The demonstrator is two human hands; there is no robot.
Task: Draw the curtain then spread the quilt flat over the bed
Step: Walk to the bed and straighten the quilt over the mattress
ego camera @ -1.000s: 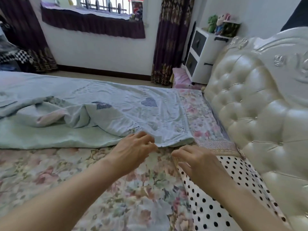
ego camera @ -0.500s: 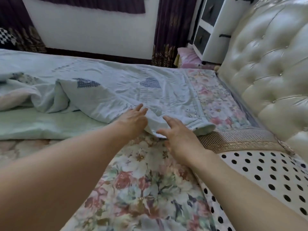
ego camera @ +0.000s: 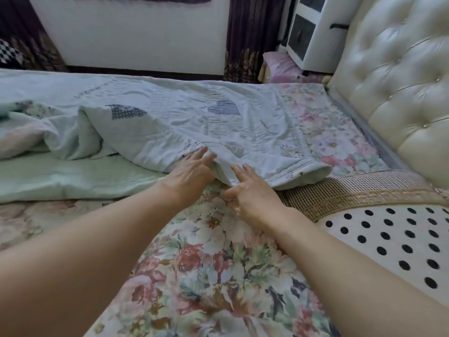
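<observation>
Quilt-spreading step in hand: left hand (ego camera: pixel 192 172) and right hand (ego camera: pixel 250 190), fingers spread, touch the near edge of the bunched quilt (ego camera: pixel 194 125) on the bed (ego camera: pixel 211 263); next move requires gripping and pulling it flat.

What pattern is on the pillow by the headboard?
Black polka dots on white, on the pillow; it shows in the head view, the only one.
</observation>
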